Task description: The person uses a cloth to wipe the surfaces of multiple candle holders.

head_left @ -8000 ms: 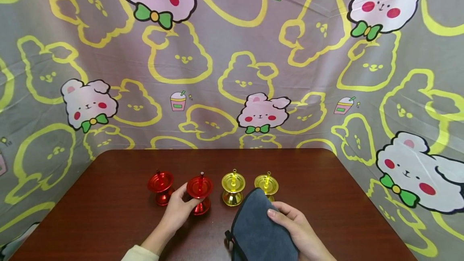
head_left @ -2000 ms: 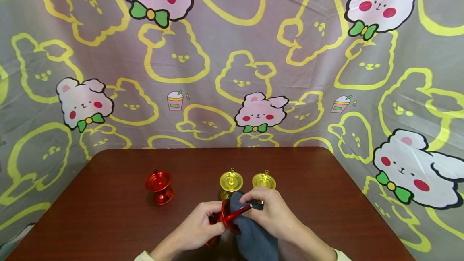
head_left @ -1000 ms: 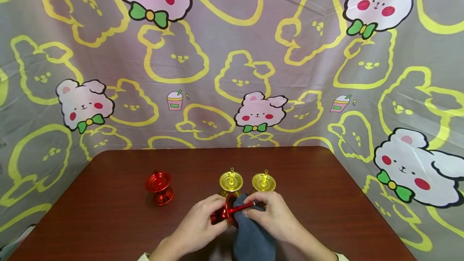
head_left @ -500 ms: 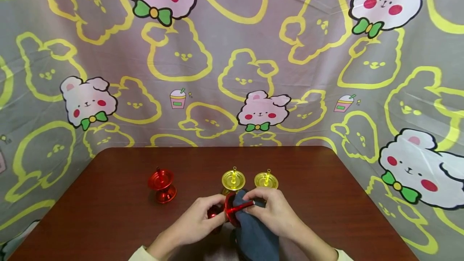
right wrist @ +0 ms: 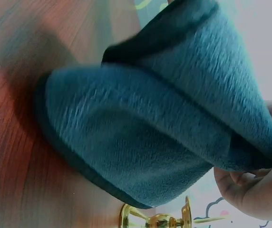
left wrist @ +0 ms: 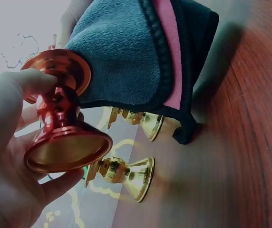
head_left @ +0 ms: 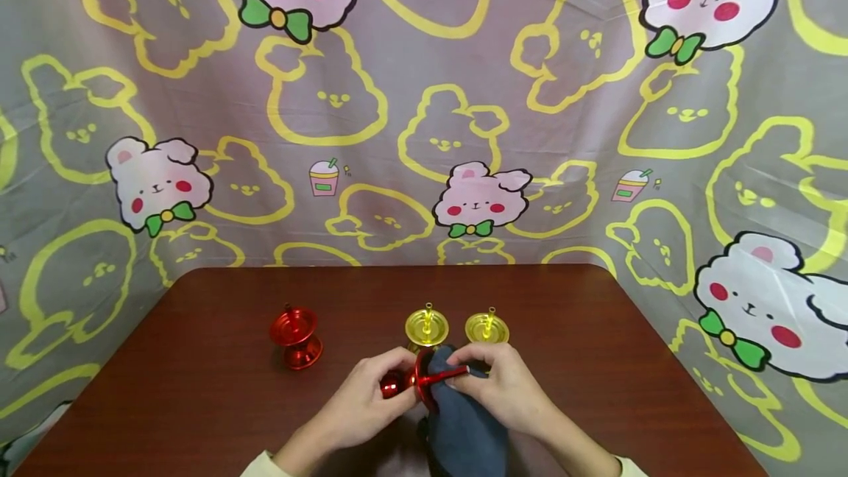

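In the head view my left hand grips a red metal candle holder by its narrow stem, tilted so its dish and thin spike point right. The left wrist view shows its hollow foot and my thumb against the dish. My right hand pinches a folded blue-grey cleaning cloth with dark edging against the dish and spike; the rest of the cloth hangs down. A pink layer shows inside the cloth in the left wrist view. My right fingertips are partly hidden by cloth in the right wrist view.
A second red candle holder stands upright on the brown table to the left. Two gold candle holders stand just behind my hands, partly covered by them. A cartoon-printed curtain closes off the table's back and sides.
Eight seconds ago the red candle holder stood on the table with my left hand at it; now it is lifted and tilted against the cloth. Over the last second it turns slightly in my hands.
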`<state>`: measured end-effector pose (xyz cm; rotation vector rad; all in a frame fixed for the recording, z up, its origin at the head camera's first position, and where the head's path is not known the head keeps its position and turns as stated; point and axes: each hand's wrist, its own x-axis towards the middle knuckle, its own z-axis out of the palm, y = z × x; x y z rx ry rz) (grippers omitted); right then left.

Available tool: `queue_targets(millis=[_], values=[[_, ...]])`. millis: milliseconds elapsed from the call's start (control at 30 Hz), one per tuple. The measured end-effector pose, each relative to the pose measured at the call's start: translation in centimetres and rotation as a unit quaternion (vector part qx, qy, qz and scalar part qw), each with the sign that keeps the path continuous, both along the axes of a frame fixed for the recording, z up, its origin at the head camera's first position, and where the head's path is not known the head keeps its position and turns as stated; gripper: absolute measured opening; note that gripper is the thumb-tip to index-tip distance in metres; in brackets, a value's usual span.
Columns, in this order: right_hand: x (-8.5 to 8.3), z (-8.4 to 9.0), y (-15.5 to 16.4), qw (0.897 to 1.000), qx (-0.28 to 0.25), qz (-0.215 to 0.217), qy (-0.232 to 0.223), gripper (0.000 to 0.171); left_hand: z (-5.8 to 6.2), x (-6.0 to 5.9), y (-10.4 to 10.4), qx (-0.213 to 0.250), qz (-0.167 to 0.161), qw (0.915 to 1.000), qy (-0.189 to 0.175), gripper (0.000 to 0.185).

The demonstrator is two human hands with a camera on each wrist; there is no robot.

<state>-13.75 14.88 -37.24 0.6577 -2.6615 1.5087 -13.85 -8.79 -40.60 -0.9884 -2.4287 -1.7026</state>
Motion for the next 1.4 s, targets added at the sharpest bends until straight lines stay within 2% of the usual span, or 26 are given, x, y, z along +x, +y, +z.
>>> queue_targets(millis=[133,200,467,567,833,933,1267,1400], values=[[0.03,0.04,-0.01,1.0,0.004,-0.002,-0.008,0.016,0.17,0.23,0.19,0.0,0.024,0.9994,-0.024,0.022],[0.06,0.02,0.01,1.0,0.006,-0.002,-0.009,0.015,0.19,0.3,0.28,-0.005,0.035,0.9991,-0.022,0.024],[0.17,-0.11,0.2,1.0,-0.008,0.005,-0.019,0.015,0.14,0.3,0.3,-0.063,0.073,0.9948,0.034,0.024],[0.15,-0.24,0.29,1.0,-0.01,0.012,-0.023,0.015,0.11,0.25,0.26,-0.076,0.072,0.9936,0.041,0.022],[-0.09,-0.34,0.6,1.0,0.006,0.022,-0.016,0.013,0.28,-0.04,0.34,-0.113,0.043,0.9905,0.065,0.018],[-0.19,-0.32,0.61,1.0,0.007,0.023,-0.019,0.013,0.26,-0.08,0.35,-0.119,0.044,0.9891,0.075,0.016],[-0.23,-0.04,0.6,1.0,-0.006,0.016,-0.021,0.013,0.5,-0.01,0.64,-0.119,0.101,0.9824,0.102,0.021],[-0.33,-0.07,0.51,1.0,-0.001,0.007,-0.028,0.013,0.51,-0.13,0.78,-0.115,0.119,0.9782,0.125,0.025]])
